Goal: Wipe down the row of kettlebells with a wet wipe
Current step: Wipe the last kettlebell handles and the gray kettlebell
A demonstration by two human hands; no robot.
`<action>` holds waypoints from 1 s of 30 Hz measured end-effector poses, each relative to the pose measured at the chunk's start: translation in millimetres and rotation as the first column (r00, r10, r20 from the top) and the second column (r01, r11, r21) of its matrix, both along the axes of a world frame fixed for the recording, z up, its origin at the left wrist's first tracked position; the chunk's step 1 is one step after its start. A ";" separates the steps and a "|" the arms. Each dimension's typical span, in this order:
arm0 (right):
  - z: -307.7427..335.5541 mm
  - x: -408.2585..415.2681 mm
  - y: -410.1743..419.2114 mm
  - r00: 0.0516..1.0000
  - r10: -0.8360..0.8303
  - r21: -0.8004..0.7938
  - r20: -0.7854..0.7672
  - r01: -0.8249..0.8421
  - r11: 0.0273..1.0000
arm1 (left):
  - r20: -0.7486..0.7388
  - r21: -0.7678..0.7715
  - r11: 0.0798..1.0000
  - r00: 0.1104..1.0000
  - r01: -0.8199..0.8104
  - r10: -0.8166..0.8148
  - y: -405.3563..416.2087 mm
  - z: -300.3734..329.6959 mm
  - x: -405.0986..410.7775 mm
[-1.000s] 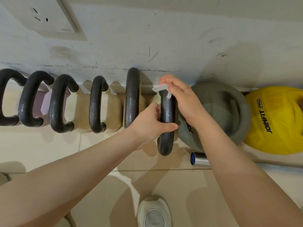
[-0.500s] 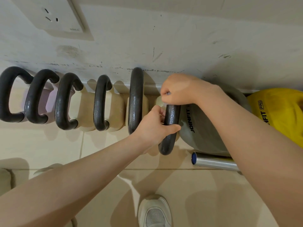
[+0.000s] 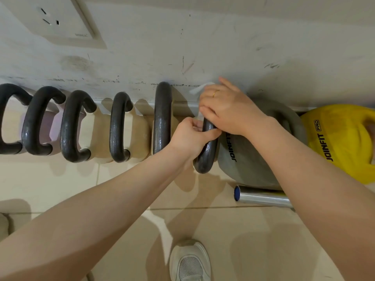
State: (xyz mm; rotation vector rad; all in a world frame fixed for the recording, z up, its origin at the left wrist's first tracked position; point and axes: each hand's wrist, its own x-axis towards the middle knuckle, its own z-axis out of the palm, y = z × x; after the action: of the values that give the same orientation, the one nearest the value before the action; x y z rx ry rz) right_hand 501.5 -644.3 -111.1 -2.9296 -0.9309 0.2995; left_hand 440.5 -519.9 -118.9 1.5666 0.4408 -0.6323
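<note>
Several kettlebells with dark iron handles stand in a row along the wall. My left hand (image 3: 190, 138) grips the middle of the rightmost dark handle (image 3: 206, 157), steadying it. My right hand (image 3: 227, 109) presses a white wet wipe (image 3: 199, 90) over the far end of that same handle; a corner of the wipe sticks out above my fingers near the wall. The neighbouring tall handle (image 3: 162, 118) stands just left of my hands. The kettlebell bodies are cream and pale pink, mostly hidden under the handles.
A grey JOINFIT kettlebell (image 3: 253, 159) and a yellow JOINFIT kettlebell (image 3: 341, 142) sit to the right. A chrome bar with a blue end cap (image 3: 261, 196) lies on the tiled floor. My white shoe (image 3: 189, 262) is below. A wall socket (image 3: 54, 21) is at upper left.
My right hand has turned on the handle's far end, and the wipe's corner shows above the fingers again. My left hand slid slightly up the handle. The view shifted a little.
</note>
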 end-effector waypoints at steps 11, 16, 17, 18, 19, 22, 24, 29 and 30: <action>-10.5 -19.3 -0.1 0.923 -0.143 0.415 -0.357 0.293 0.861 | -0.066 -0.061 0.994 0.994 -0.095 0.091 -3.8 -4.6 -2.0; -12.6 -16.1 5.8 0.939 -0.085 0.446 -0.332 0.236 0.863 | -0.073 -0.075 0.989 0.990 -0.125 0.120 0.3 -4.3 -6.6; -12.6 -14.1 7.4 0.942 -0.085 0.430 -0.323 0.226 0.874 | -0.067 -0.082 0.988 0.990 -0.133 0.128 0.7 -4.9 -6.1; -13.2 -11.9 9.3 0.941 -0.098 0.398 -0.325 0.230 0.888 | -0.057 -0.095 0.986 0.989 -0.138 0.133 0.7 -4.7 -4.8; -12.8 -10.2 11.2 0.930 -0.122 0.364 -0.347 0.254 0.896 | -0.047 -0.108 0.985 0.990 -0.136 0.131 -0.2 -5.1 -3.2; -3.9 -15.7 15.2 0.823 -0.269 0.368 -0.500 0.483 0.795 | -0.031 -0.103 0.987 0.992 -0.122 0.120 -5.6 -3.2 -2.2; 0.5 -35.9 15.4 0.681 -0.316 0.403 -0.661 0.677 0.616 | -0.028 -0.096 0.989 0.994 -0.112 0.109 -7.1 -2.3 -3.4; -8.4 -61.7 10.7 0.434 -0.135 0.415 -0.891 0.898 0.145 | -0.136 -0.197 0.978 0.990 -0.067 0.040 -2.9 5.9 3.6; -9.3 -58.7 9.8 0.427 -0.148 0.415 -0.892 0.904 0.107 | -0.181 -0.231 0.967 0.982 -0.105 0.063 -4.2 8.8 3.6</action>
State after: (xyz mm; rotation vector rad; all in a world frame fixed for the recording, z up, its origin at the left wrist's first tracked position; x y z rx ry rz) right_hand 442.8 -634.5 -120.4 -1.5629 0.3182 0.5127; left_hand 444.1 -524.1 -110.0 1.2626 0.5370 -0.7301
